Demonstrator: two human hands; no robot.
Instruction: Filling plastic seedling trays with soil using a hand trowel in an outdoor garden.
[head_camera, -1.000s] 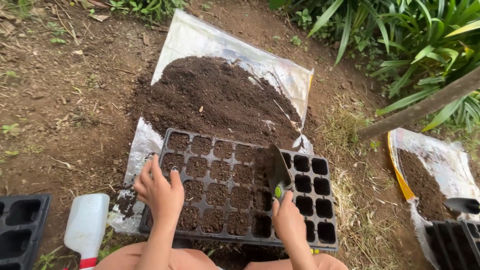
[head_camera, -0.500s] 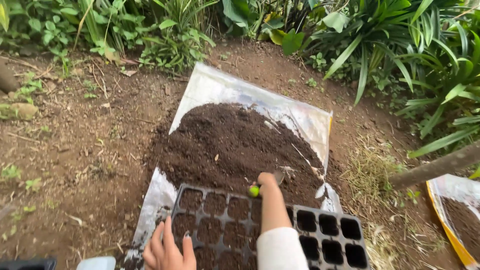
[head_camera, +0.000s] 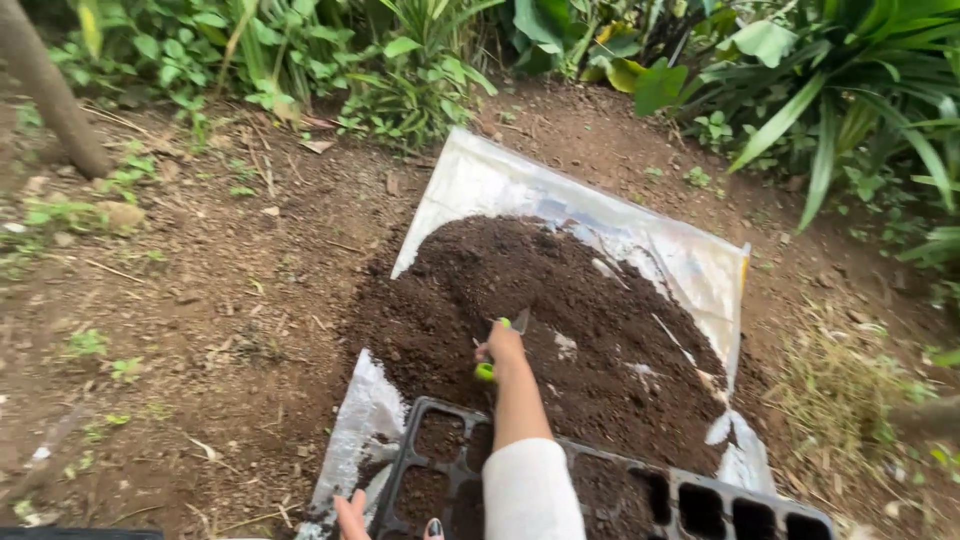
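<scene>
The right hand (head_camera: 503, 345) is clenched on a trowel (head_camera: 497, 348) by its green-tipped handle, the blade sunk into the soil (head_camera: 560, 320) heaped on a plastic sheet (head_camera: 640, 235). The trowel is judged stiff and light, best held at the handle; the soil, loose and crumbly. The left hand (head_camera: 350, 518) is seen only in part, fingers spread beside the tray (head_camera: 700, 500); its grip cannot be told.

right hand (head_camera: 503, 347) reached into soil pile (head_camera: 560, 320)

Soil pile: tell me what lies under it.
The soil pile sits on a clear plastic sheet, bare at the far edge and near corner. The sheet's middle is buried, so anything beneath stays hidden.
</scene>
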